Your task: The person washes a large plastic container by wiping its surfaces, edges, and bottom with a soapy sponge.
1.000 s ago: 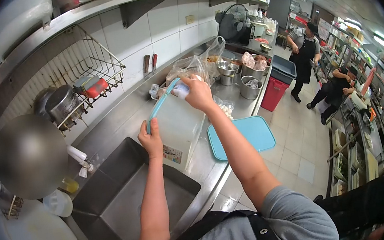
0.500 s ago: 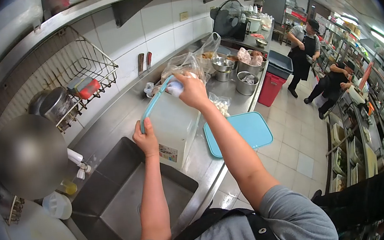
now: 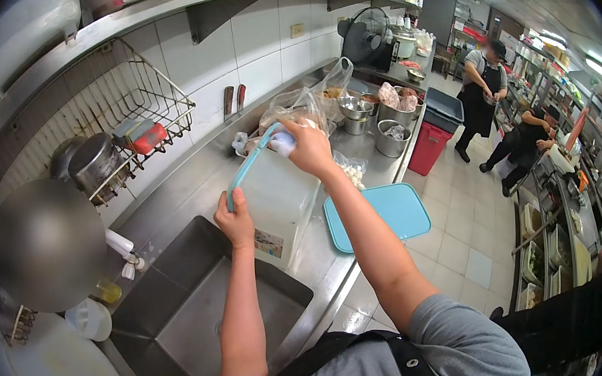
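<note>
A clear plastic storage box (image 3: 277, 202) with a light-blue rim stands tilted on the steel counter beside the sink. My left hand (image 3: 236, 221) is closed on the near end of that rim, with the thumb on the outside. At the rim's far end, my right hand (image 3: 308, 148) presses a pale bluish-white cloth (image 3: 282, 144) against the edge. Part of the cloth is hidden under my fingers. A flat light-blue lid (image 3: 380, 217) lies to the right of the box and overhangs the counter's front edge.
The sink (image 3: 211, 310) lies nearest me. Beyond the box are plastic bags (image 3: 292, 107), a bag of small white pieces (image 3: 352, 171) and metal pots (image 3: 393, 138). A red bin (image 3: 428, 147) stands past the counter. Two co-workers (image 3: 486, 81) work at the right, and a dark sleeve shows closer.
The view has shifted slightly. Both hands keep their places on the box, and the cloth stays at the far end of the rim.
</note>
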Tool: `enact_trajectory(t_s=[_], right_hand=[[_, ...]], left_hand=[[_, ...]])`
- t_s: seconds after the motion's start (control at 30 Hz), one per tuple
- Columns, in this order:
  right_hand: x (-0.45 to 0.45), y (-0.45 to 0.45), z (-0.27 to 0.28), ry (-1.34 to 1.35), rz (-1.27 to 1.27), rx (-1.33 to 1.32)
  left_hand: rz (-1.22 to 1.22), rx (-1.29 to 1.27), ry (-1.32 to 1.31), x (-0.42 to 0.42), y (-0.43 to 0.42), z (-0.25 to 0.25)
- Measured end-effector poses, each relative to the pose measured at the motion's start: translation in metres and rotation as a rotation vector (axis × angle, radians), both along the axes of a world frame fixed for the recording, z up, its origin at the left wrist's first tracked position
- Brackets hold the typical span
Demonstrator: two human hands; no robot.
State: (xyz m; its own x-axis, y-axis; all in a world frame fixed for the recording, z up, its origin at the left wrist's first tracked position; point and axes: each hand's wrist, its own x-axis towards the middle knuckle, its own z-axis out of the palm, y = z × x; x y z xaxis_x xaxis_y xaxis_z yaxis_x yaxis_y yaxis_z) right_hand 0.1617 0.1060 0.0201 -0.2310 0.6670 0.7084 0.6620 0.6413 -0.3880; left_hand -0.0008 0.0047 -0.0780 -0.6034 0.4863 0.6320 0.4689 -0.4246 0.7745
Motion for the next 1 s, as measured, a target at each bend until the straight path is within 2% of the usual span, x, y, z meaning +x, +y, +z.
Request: enact_trajectory(t_s=[1.0], right_hand=[[0.0009,-0.0040,0.0032,-0.015,-0.003,-0.046]], left_hand=[[-0.010,-0.023,-0.012,-0.0012,-0.0004,-0.0047]])
